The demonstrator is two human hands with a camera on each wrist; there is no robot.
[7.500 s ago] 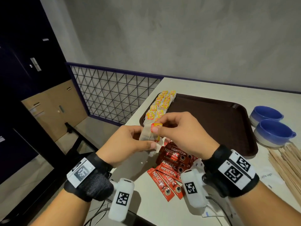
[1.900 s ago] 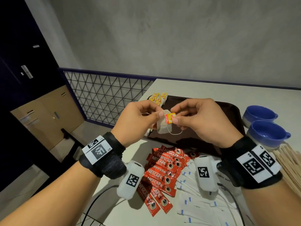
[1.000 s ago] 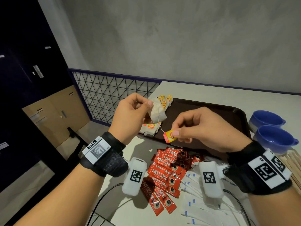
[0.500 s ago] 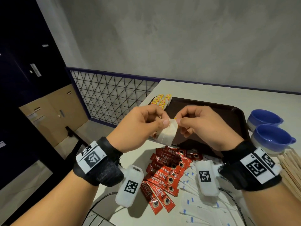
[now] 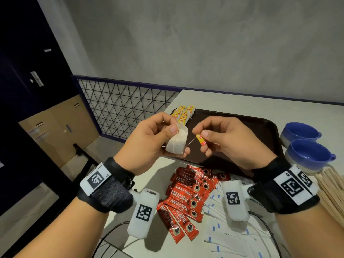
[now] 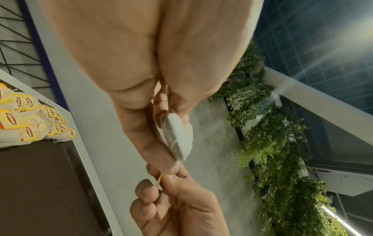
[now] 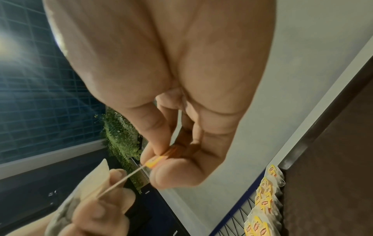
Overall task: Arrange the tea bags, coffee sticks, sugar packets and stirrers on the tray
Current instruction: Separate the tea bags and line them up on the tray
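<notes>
My left hand (image 5: 149, 144) pinches a tea bag (image 5: 176, 143), my right hand (image 5: 229, 140) its tag (image 5: 201, 139); only Lipton bags (image 5: 183, 113) fill the tray (image 5: 260, 131), Nescafé sticks (image 5: 188, 194), sugar packets (image 5: 219, 237) and stirrers (image 5: 333, 189) wait on the desk (image 5: 242, 103).

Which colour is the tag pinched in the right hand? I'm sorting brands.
Yellow with a red end; the tag shows best in the head view.

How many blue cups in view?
2. Both sit on the table, right of the tray: the far cup and the near cup, side by side at the head view's right edge. The right forearm may hide more.
</notes>
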